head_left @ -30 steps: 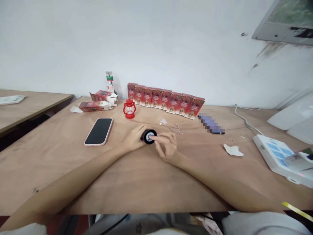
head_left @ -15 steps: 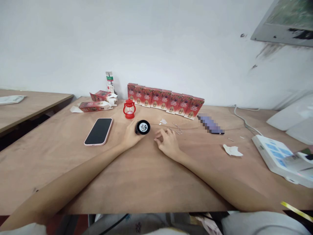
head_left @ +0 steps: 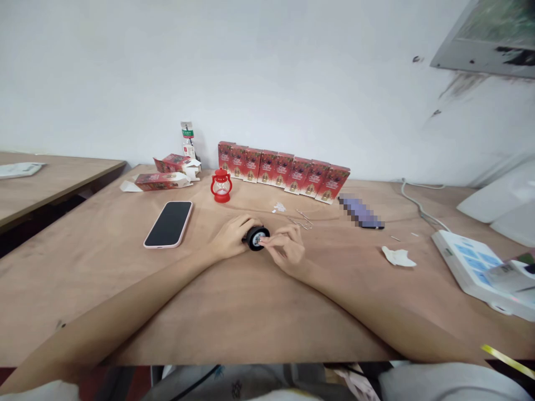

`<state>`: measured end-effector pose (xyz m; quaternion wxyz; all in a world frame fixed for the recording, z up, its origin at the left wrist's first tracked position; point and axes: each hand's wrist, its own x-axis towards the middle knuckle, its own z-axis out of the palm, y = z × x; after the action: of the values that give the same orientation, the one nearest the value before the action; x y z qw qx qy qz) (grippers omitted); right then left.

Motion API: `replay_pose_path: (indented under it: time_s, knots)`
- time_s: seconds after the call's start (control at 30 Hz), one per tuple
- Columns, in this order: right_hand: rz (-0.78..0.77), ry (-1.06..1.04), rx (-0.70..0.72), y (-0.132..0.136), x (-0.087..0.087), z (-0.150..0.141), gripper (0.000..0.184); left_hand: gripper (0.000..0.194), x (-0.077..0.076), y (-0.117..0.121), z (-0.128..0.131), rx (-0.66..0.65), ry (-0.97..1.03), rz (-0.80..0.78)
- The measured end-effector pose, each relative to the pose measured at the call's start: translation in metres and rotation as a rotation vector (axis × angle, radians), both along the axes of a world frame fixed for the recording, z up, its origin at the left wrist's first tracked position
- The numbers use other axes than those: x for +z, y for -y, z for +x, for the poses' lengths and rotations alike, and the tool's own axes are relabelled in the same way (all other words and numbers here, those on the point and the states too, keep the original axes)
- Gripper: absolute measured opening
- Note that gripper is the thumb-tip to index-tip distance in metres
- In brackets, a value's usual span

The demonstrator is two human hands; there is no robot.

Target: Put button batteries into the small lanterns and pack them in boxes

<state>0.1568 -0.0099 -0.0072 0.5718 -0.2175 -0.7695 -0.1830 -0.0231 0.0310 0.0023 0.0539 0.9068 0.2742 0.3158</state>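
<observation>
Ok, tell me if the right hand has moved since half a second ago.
Yes. The right hand has come left and nearer, away from the wire pins, and its fingertips now touch the black piece held in the left hand.

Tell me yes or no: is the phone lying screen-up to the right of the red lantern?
No, the phone lies flat on the table to the left of the red lantern, nearer the camera.

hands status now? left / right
Left hand: closed around the small black round object, holding it on the table.
Right hand: fingers pinching at the object's face.
</observation>
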Motion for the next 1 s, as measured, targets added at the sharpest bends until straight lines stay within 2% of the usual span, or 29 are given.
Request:
replay_pose_path:
  time_s: [0.2, 0.53, 1.0]
  knots:
    - [0.038, 0.055, -0.037, -0.0013, 0.0007, 0.0000, 0.014, 0.027, -0.0010, -0.0013, 0.0000, -0.025, 0.004, 0.030]
    - [-0.024, 0.047, 0.054, -0.0012, -0.0014, 0.0015, 0.020, 0.030, -0.0029, -0.0023, -0.0001, -0.014, 0.022, 0.019]
    - [-0.012, 0.088, -0.017, -0.0010, -0.0012, -0.0004, 0.018, 0.035, -0.0011, -0.0023, 0.0007, 0.039, -0.036, 0.059]
